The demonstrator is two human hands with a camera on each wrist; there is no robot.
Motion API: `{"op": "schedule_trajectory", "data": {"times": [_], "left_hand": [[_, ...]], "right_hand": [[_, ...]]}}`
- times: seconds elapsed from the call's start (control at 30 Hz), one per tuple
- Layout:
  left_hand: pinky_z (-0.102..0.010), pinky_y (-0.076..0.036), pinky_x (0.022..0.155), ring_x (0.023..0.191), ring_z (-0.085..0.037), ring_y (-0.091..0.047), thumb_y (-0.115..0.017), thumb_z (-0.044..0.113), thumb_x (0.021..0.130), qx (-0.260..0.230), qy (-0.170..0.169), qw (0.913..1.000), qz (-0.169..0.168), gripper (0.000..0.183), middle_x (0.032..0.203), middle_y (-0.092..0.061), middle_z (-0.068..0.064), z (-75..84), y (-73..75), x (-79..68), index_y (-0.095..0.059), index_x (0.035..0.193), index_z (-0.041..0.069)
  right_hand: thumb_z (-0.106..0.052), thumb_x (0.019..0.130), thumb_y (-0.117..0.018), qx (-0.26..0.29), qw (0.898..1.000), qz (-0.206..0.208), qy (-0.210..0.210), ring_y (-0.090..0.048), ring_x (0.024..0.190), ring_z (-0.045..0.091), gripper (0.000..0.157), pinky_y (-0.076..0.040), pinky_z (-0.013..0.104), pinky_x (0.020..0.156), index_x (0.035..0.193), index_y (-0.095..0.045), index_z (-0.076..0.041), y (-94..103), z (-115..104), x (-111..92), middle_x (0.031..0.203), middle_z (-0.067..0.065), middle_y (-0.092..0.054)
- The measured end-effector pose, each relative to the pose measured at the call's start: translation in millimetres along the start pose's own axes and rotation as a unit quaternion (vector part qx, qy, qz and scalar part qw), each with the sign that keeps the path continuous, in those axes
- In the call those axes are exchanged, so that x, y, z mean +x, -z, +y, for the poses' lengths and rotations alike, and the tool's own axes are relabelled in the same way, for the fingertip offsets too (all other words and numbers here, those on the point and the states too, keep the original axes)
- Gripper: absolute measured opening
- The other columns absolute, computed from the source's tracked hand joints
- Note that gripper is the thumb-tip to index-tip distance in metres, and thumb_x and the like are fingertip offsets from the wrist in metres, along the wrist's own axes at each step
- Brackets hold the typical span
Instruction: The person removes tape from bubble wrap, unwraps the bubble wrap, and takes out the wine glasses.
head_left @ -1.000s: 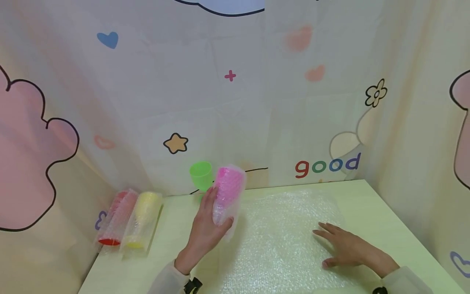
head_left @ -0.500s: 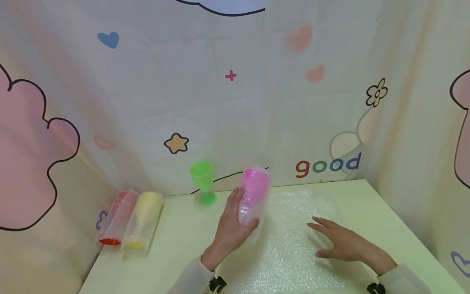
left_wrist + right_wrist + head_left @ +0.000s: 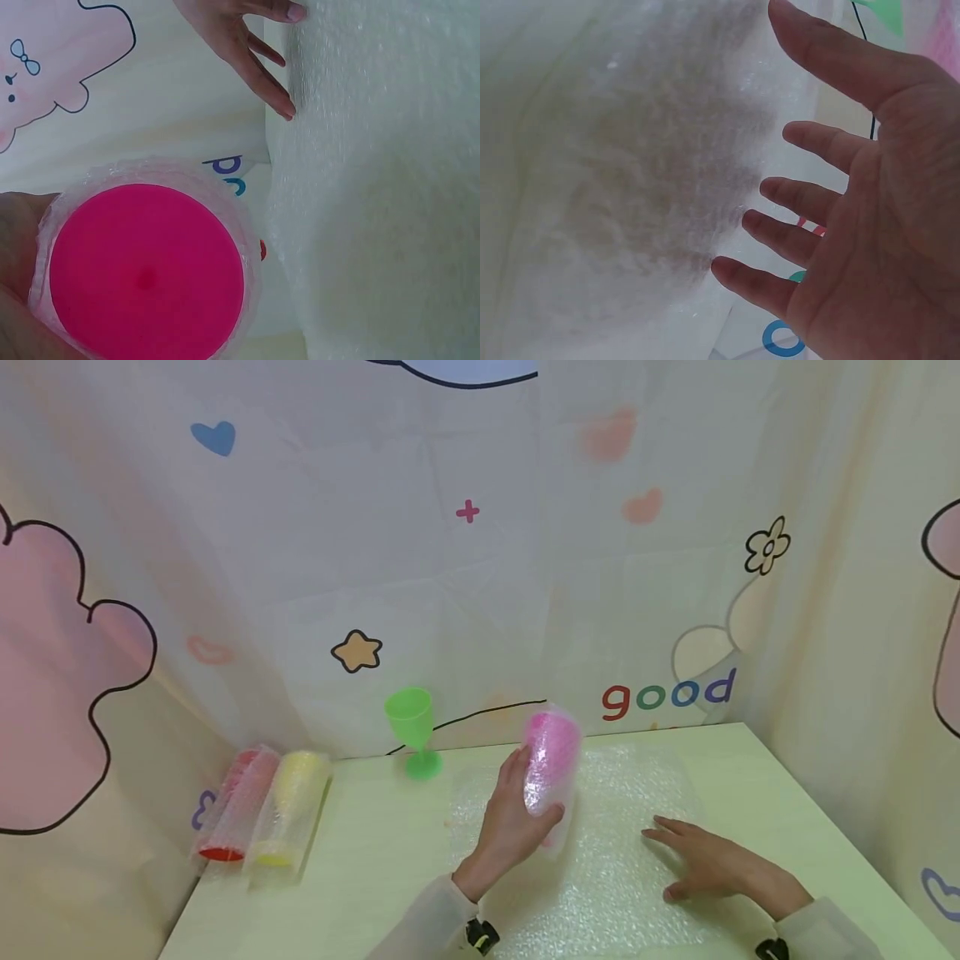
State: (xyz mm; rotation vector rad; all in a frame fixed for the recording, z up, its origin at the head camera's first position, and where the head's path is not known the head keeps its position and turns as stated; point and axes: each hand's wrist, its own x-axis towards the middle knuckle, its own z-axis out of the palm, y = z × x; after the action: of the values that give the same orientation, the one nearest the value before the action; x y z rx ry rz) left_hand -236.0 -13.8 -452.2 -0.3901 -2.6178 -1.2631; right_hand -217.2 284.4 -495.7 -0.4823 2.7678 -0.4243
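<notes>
My left hand (image 3: 510,831) grips a pink goblet in bubble wrap (image 3: 553,752), held tilted above the table. Its round pink base (image 3: 146,274) faces the camera in the left wrist view, ringed by the wrap. Beneath both hands a sheet of bubble wrap (image 3: 592,893) lies flat on the table. My right hand (image 3: 712,864) hovers over or lightly touches the sheet's right part, fingers spread and holding nothing. In the right wrist view its palm (image 3: 870,225) and loosely straight fingers show beside the sheet. Whether the fingertips touch it, I cannot tell.
A bare green goblet (image 3: 411,718) stands upright at the table's back edge. On the left, a red wrapped goblet (image 3: 243,802) and a yellow wrapped goblet (image 3: 292,806) lie side by side. A printed curtain (image 3: 495,593) hangs close behind the table (image 3: 352,877).
The left hand has carried the wrapped pink goblet to the right, over the sheet, uncovering the green goblet's stem and base. My right hand shifted slightly left, then back right.
</notes>
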Motion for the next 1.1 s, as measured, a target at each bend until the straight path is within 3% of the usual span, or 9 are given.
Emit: {"op": "schedule_trajectory", "data": {"times": [0.23, 0.43, 0.63, 0.87, 1.1], "left_hand": [[-0.044, -0.053, 0.085, 0.114, -0.024, -0.053, -0.071, 0.034, 0.075, -0.047, 0.049, 0.9976, -0.017, 0.087, 0.146, -0.035, 0.001, 8.9, -22.5, 1.6, -0.023, 0.147, 0.028], [-0.04, -0.057, 0.072, 0.107, -0.024, -0.055, -0.072, 0.033, 0.074, -0.049, 0.095, 0.9936, -0.038, 0.086, 0.141, -0.039, -0.001, 8.3, -43.4, 2.1, -0.026, 0.146, 0.027], [-0.032, -0.054, 0.065, 0.1, -0.023, -0.055, -0.071, 0.033, 0.074, -0.039, 0.117, 0.9915, -0.042, 0.085, 0.142, -0.038, -0.001, 4.4, -54.5, -1.1, -0.026, 0.146, 0.027], [-0.039, -0.054, 0.077, 0.102, -0.024, -0.057, -0.072, 0.034, 0.073, -0.02, 0.119, 0.9916, -0.047, 0.086, 0.142, -0.038, -0.004, -1.8, -61.1, -5.0, -0.028, 0.146, 0.024], [-0.047, -0.054, 0.084, 0.107, -0.026, -0.056, -0.068, 0.043, 0.077, -0.035, 0.125, 0.9893, -0.067, 0.084, 0.143, -0.036, -0.003, -2.9, -62.1, -6.1, -0.026, 0.146, 0.022]], "right_hand": [[-0.053, 0.063, -0.076, 0.007, 1.0, 0.0, -0.006, -0.035, 0.135, 0.039, 0.087, -0.034, 0.062, 0.102, 0.138, -0.044, -0.021, -3.9, 3, -2, 0.149, 0.011, -0.035], [-0.053, 0.063, -0.076, 0.008, 1.0, -0.006, -0.015, -0.034, 0.135, 0.04, 0.087, -0.035, 0.063, 0.101, 0.138, -0.045, -0.021, -3.6, 0, -1, 0.149, 0.011, -0.036], [-0.052, 0.064, -0.076, 0.011, 1.0, -0.002, -0.012, -0.034, 0.135, 0.04, 0.086, -0.035, 0.063, 0.101, 0.137, -0.045, -0.02, -3.2, -1, -2, 0.149, 0.012, -0.035], [-0.056, 0.075, -0.066, -0.007, 0.994, 0.086, 0.07, -0.04, 0.133, 0.036, 0.08, -0.04, 0.056, 0.1, 0.143, -0.036, -0.025, 2.7, -13, -4, 0.151, 0.01, -0.033], [-0.058, 0.08, -0.06, 0.034, 0.981, 0.165, 0.097, -0.044, 0.131, 0.03, 0.077, -0.047, 0.048, 0.097, 0.145, -0.034, -0.025, 10.1, -35, 3, 0.15, 0.006, -0.036]]}}
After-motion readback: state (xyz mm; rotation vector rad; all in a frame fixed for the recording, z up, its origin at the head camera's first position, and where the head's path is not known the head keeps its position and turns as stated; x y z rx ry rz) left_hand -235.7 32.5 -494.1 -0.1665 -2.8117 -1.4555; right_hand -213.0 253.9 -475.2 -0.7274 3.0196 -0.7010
